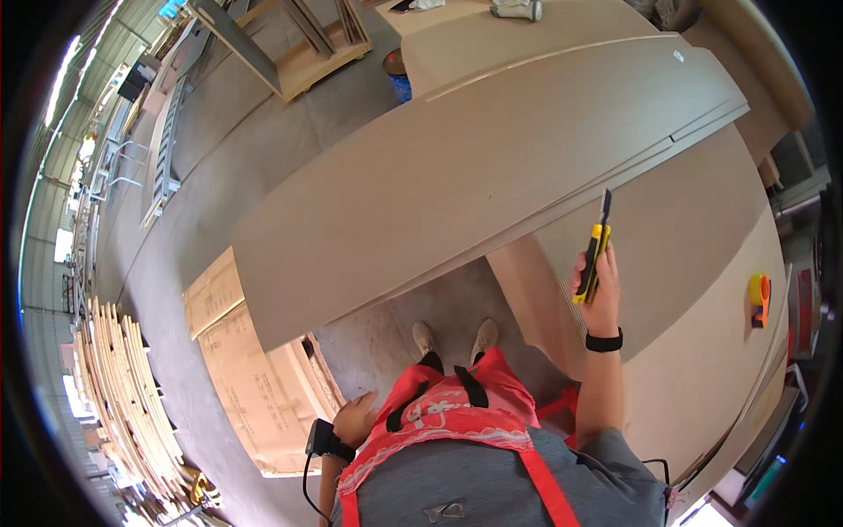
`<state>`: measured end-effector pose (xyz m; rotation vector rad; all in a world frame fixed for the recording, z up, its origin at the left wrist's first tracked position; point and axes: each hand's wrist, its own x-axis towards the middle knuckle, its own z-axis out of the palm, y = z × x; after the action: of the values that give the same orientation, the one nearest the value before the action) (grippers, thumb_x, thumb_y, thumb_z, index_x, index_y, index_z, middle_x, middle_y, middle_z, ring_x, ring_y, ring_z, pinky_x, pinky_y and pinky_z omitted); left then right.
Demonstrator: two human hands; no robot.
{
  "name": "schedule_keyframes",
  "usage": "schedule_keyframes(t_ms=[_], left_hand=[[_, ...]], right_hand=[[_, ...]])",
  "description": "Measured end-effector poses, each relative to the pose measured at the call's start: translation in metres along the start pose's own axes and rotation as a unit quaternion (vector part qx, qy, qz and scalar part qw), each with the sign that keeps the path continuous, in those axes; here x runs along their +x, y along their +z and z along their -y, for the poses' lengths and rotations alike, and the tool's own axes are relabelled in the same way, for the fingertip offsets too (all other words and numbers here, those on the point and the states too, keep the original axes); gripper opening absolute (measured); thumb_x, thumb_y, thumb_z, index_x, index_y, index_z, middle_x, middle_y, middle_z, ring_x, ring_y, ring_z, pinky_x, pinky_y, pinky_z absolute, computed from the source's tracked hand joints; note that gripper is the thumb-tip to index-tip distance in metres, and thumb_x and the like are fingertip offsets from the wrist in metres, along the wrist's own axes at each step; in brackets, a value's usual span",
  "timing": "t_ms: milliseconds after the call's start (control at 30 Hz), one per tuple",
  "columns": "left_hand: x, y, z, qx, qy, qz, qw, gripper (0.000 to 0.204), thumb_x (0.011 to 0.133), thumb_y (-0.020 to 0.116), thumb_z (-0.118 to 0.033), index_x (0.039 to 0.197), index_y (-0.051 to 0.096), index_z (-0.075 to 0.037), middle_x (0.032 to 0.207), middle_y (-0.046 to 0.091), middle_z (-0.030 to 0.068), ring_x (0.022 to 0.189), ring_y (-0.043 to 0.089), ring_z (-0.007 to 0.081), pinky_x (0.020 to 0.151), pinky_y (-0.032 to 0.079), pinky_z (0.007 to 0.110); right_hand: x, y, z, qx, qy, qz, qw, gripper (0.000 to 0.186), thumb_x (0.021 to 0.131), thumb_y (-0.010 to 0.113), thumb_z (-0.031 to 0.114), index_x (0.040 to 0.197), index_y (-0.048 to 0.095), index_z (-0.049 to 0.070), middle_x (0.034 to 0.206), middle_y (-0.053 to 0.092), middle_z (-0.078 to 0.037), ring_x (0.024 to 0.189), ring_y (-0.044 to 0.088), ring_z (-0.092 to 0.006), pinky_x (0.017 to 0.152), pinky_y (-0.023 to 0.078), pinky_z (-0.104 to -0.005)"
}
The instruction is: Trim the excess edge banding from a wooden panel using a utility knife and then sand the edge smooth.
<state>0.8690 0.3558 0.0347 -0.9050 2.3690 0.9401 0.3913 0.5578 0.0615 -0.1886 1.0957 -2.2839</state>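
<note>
My right hand is closed round a yellow-and-black utility knife, whose dark blade points away from me. It is held over a stack of large brown-grey boards on the right. Just beyond the blade, a long flat sheet reaches across from the upper right to the lower left, with another sheet's edge showing beneath it. My left hand hangs low beside my red apron, near the flattened cardboard boxes. Its fingers are too hidden and small to make out.
An orange-and-yellow tape dispenser lies at the right. Flattened cardboard boxes stand lower left, with stacked wooden strips farther left. A ladder lies on the floor. A wooden cart and a blue bin are beyond the sheet.
</note>
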Motion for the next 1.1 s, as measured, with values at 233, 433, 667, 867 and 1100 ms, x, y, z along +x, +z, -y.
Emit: schedule_keyframes(t_ms=[233,433,667,867,1100], left_hand=[[-0.012,0.033,0.017,-0.056,0.057,0.045,0.996,0.049,0.094,0.054,-0.034,0.136,0.051,-0.008,0.129,0.06,0.0219,0.114,0.059,0.0403,0.097,0.048,0.047],[0.006,0.021,0.027,-0.015,0.05,0.044,0.998,0.046,0.095,0.049,-0.034,0.134,0.052,-0.009,0.128,0.062,0.0173,0.113,0.06,0.04,0.099,0.045,0.048],[-0.013,0.002,0.075,0.001,0.036,-0.061,0.997,0.05,0.095,0.047,-0.036,0.136,0.051,-0.008,0.131,0.061,0.0179,0.117,0.06,0.0373,0.099,0.046,0.047],[-0.038,0.022,0.131,-0.02,-0.026,-0.006,0.999,0.05,0.094,0.049,-0.035,0.135,0.053,-0.007,0.132,0.061,0.0176,0.119,0.059,0.036,0.099,0.046,0.048],[-0.035,0.0,0.139,-0.01,-0.014,0.045,0.999,0.048,0.097,0.047,-0.037,0.134,0.054,-0.008,0.131,0.061,0.0173,0.119,0.059,0.0355,0.099,0.046,0.049]], right_hand=[[0.01,0.027,-0.031,-0.244,0.05,-0.008,0.969,0.029,0.103,0.05,0.017,0.13,0.044,0.006,0.09,0.064,-0.006,0.071,0.064,-0.014,0.064,0.054,-0.0293],[0.02,0.042,-0.032,-0.598,-0.016,0.018,0.801,0.062,0.099,0.052,0.007,0.153,0.03,0.026,0.091,0.067,-0.009,0.073,0.067,-0.0186,0.063,0.054,-0.0352],[0.041,0.048,-0.064,-0.838,-0.093,-0.051,0.535,0.077,0.09,0.053,-0.003,0.154,0.028,0.034,0.102,0.064,-0.016,0.08,0.066,-0.0374,0.066,0.054,-0.0442],[-0.032,0.125,-0.136,-0.854,-0.151,0.069,0.493,0.087,0.081,0.057,-0.005,0.154,0.029,0.032,0.095,0.061,-0.014,0.076,0.065,-0.0339,0.062,0.054,-0.0437],[-0.12,0.24,-0.246,-0.75,-0.118,0.278,0.589,0.072,0.086,0.055,0.003,0.15,0.039,0.029,0.091,0.06,-0.012,0.075,0.064,-0.0328,0.062,0.054,-0.0439]])
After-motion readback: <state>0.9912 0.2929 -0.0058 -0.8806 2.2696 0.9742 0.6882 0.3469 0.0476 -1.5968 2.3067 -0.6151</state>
